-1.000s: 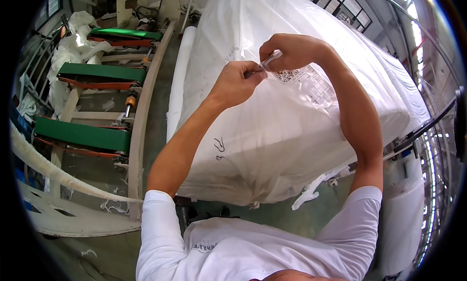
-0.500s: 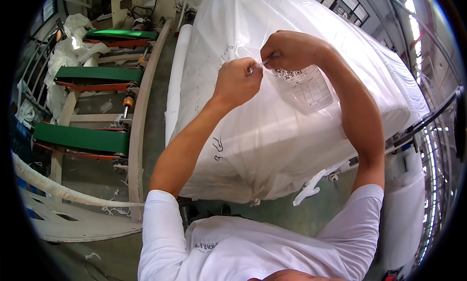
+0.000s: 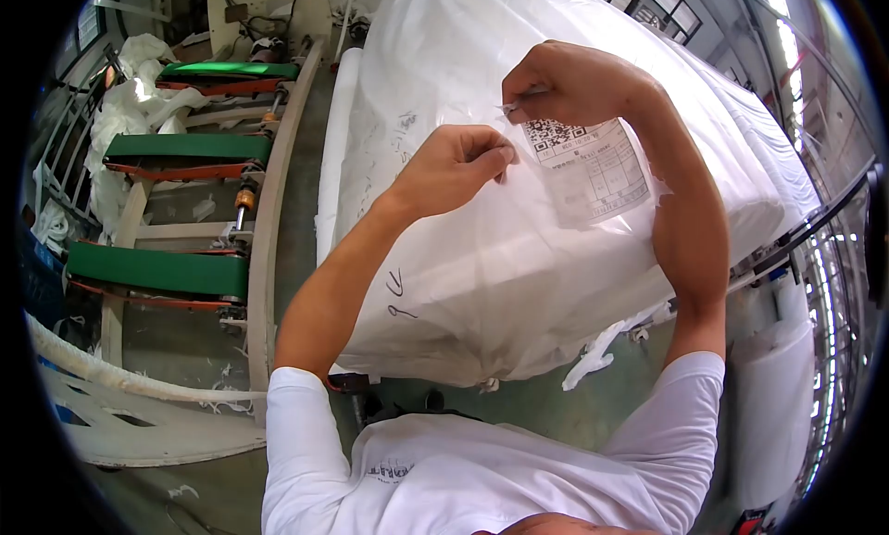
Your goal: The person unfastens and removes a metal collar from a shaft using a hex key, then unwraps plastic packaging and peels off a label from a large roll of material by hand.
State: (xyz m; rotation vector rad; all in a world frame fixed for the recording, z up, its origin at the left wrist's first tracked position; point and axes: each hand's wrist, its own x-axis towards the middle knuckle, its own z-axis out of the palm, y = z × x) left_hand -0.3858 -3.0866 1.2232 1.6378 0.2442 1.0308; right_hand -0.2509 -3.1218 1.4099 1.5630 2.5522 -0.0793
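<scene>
A large bale wrapped in clear plastic film fills the middle of the view. On its top is a printed label with a QR code, partly covered by my right hand. The fingers of that hand are pinched on a bit of plastic film above the label's left corner. Just left of the label, my left hand hovers close over the film with thumb and forefinger together. Whether anything thin is between them cannot be made out. Black handwritten marks show on the film near my left forearm.
On the left stands a frame with green belts. White scrap material hangs behind it. A torn white strip dangles at the bale's front edge. A wrapped roll stands at the right, beside metal railing.
My hands, joined at a twist of film before, have separated. The left moved slightly down and right; the right moved slightly up. More of the label shows, and its film has shifted.
</scene>
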